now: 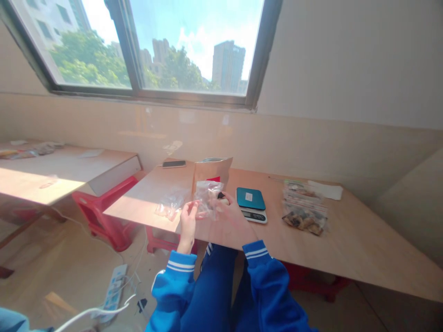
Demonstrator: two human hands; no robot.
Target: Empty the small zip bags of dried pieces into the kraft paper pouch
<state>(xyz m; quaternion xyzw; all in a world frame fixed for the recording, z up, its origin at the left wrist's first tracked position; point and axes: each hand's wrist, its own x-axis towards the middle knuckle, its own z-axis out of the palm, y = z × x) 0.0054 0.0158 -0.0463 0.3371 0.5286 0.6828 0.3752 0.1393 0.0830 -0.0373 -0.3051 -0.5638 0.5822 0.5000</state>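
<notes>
The left hand (188, 216) has its grip pinched on the near left side of a clear plastic bag (204, 196), which is at the front of the wooden surface (273, 240). The right hand (231, 211) is blurred, but its grip looks closed around a small pale-and-dark piece (223, 199) at the bag's right side; whether that piece is inside the film or in front of it, I cannot tell.

Just behind stands a brown kraft pouch (199, 177), upright, its top open. The likeliest trouble, I judge, is the thin film: if the left fingers slacken, the bag could fold in and the piece slip out toward the near edge. A push backward might tip the pouch (it looks light, though its contents are hidden). To the left lies more crumpled clear plastic (168, 206), which a sleeve could drag along.

The kitchen scale (252, 203) sits just beside the right hand, so a sideways swing might knock it. The zip bag of dried brown pieces (304, 216) rests well apart.
</notes>
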